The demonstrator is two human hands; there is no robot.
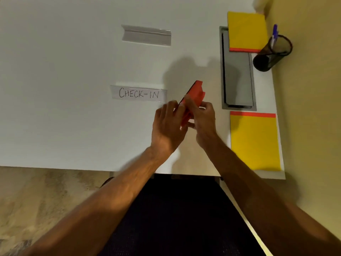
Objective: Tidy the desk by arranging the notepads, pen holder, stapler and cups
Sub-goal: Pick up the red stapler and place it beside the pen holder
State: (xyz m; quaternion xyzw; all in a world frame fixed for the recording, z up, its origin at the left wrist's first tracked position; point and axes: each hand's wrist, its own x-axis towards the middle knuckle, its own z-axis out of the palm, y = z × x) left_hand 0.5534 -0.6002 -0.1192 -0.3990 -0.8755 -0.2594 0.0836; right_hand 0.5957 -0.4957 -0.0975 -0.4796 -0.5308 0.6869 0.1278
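A red stapler [194, 94] is held tilted above the white desk [64, 89], its front end pointing up and away. My left hand [167, 126] grips its near left side and my right hand [202, 117] holds its near right side. One yellow notepad [254, 141] with a red top strip lies at the desk's near right corner. A second yellow notepad [247, 31] lies at the far right, partly over the cable hatch. A black mesh pen holder [272, 53] with a blue pen [275, 33] stands by the right edge. No cups are in view.
A grey cable hatch [238, 78] is set into the desk between the notepads. A clear sign holder reading CHECK-IN [138, 93] stands left of my hands; another clear sign holder [146, 35] sits farther back. A yellow wall [310, 108] borders the right side. A dark chair seat [175, 218] is below.
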